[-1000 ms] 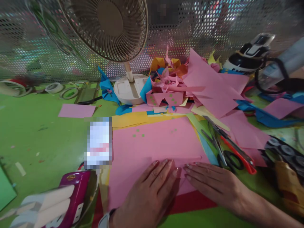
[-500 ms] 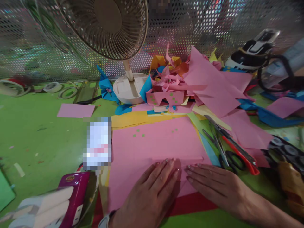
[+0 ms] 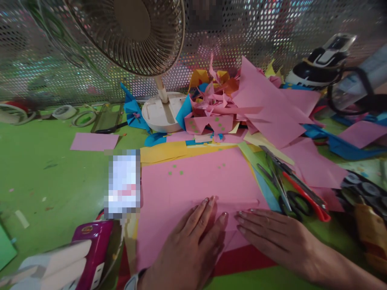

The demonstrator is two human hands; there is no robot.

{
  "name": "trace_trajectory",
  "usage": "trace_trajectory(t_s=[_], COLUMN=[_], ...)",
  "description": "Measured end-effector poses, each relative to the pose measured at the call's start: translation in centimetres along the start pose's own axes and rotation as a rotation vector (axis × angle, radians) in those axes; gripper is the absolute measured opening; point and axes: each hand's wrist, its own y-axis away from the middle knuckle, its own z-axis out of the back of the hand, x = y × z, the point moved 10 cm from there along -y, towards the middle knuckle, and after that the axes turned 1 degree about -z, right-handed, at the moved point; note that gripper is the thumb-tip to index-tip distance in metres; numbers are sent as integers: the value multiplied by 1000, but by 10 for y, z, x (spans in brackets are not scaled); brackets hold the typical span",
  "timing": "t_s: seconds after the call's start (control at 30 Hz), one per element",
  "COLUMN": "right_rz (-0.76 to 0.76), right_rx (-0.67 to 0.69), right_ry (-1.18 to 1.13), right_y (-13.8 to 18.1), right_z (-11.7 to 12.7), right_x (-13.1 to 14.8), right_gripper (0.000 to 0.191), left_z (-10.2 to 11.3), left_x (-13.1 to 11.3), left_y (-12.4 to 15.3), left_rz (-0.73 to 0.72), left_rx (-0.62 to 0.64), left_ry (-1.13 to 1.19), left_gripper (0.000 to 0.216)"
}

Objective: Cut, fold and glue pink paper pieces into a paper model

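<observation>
A large sheet of pink paper (image 3: 187,177) lies in front of me, with a few small green bits on its upper half. My left hand (image 3: 190,237) rests on it, palm down, fingers stretched out. Beside it my right hand (image 3: 278,233) lies flat, its fingertips pointing left near the left hand's fingers. A narrow pink paper fold or roll (image 3: 238,202) runs just above both sets of fingertips; part of it is hidden under the hands. Red paper (image 3: 244,259) shows beneath the pink sheet's lower edge.
Scissors (image 3: 278,189) and a red-handled tool (image 3: 305,191) lie right of the sheet. Behind are a pile of pink cut paper (image 3: 266,108) and a fan (image 3: 163,112). At left are a blurred-out screen (image 3: 123,183), a purple device (image 3: 93,241) and tape rolls (image 3: 64,112).
My left hand's fingers have slid slightly left and spread a little more on the pink paper. The right hand stays nearly where it was. The whole view has shifted slightly.
</observation>
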Motion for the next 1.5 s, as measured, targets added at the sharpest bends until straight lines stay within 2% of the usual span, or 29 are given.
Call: trace_trajectory(t_s=[0.33,0.57,0.87,1.23,1.5], right_rz=[-49,-59,-24,-32,-25], right_rx=[-33,-80,-18,-65,-77], right_ry=[-79,-29,9,-34,-69], right_y=[1,-8,-14,-16,-15], right_z=[3,10,11,18,18], right_x=[-3,-2,-2,-4,-5], right_gripper=[32,32,31,28,29], left_z=[-2,-5,-2,2,-4], left_x=[2,1,2,4,5], left_y=[0,0,-1,-1,1], left_rz=[15,-35,-78,-65,-87], left_rx=[-10,-33,-73,-99,-94], left_ry=[-8,-71,-153,-181,-227], left_gripper=[51,50,47,42,46])
